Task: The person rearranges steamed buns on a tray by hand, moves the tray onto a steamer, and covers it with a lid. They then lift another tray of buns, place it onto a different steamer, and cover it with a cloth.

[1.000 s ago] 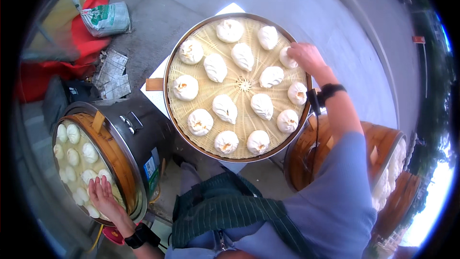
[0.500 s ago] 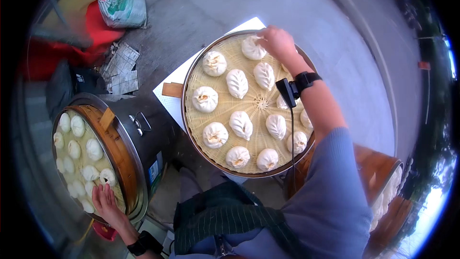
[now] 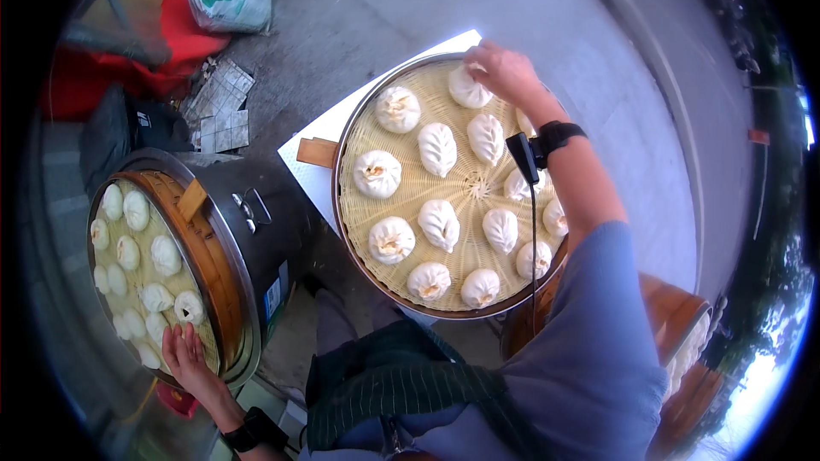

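Note:
My right hand [image 3: 506,73] is at the far edge of a round woven steamer tray [image 3: 401,143], its fingers closed on the top of a round pleated steamed bun [image 3: 467,90]. That bun rests on the mat among several other round and leaf-shaped buns, some with filling showing at the top. Over at the left, my left hand [image 3: 190,365] lies with fingers stretched out at the near edge of a bamboo steamer [image 3: 224,290]. Its fingertips are just below a white bun with a dark hole [image 3: 189,307]; whether they touch it, I cannot tell.
The bamboo steamer sits in a dark metal drum [image 3: 269,230] with a wire handle. A white board [image 3: 312,154] supports the tray. Wooden steamers [image 3: 670,312] stand at the right. A white-green sack [image 3: 229,2] and red cloth lie at the far left.
The view has shifted slightly, so the tray appears a little further right. Both hands keep nearly the same places, the right still at the far bun.

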A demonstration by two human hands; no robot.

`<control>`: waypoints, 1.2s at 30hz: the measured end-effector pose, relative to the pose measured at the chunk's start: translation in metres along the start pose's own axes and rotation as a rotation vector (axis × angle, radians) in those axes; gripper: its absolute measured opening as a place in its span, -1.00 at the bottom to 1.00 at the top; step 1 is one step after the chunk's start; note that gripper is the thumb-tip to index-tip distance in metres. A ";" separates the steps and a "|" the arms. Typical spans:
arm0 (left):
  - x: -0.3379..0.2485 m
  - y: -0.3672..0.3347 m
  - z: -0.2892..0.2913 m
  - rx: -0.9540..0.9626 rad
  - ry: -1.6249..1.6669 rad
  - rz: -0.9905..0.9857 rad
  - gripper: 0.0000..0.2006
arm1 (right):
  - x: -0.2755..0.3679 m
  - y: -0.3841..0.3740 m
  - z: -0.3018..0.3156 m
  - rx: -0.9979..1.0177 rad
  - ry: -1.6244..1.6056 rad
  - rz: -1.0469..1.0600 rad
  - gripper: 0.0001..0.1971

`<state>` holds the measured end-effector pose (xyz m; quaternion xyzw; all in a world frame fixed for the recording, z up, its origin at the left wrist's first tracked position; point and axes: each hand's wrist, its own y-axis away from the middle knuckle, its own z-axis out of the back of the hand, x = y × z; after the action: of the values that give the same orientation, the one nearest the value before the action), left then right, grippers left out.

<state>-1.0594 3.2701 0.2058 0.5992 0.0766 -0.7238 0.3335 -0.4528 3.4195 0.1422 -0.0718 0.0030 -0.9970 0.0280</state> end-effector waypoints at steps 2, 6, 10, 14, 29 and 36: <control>0.001 0.000 0.001 0.032 0.021 -0.018 -0.61 | 0.000 -0.001 0.001 0.044 0.021 -0.006 -0.93; 0.002 -0.003 -0.002 0.017 0.001 -0.005 -0.62 | -0.002 -0.004 -0.002 0.116 0.133 -0.001 -0.93; -0.002 -0.002 -0.010 0.028 0.017 0.004 -0.63 | -0.001 -0.002 -0.001 0.089 0.186 0.003 -0.89; 0.003 -0.008 -0.007 0.101 0.081 -0.016 -0.63 | 0.010 0.009 0.011 -0.007 0.147 0.051 -0.89; 0.006 0.001 0.003 0.076 0.060 0.026 -0.67 | 0.153 0.031 -0.006 0.160 -0.237 0.489 -0.87; 0.016 0.003 0.018 0.047 0.068 0.047 -0.66 | 0.160 0.022 -0.025 0.126 -0.212 0.570 -0.94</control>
<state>-1.0735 3.2520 0.1967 0.6327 0.0570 -0.6966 0.3335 -0.6135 3.3886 0.1398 -0.1699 -0.0418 -0.9342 0.3110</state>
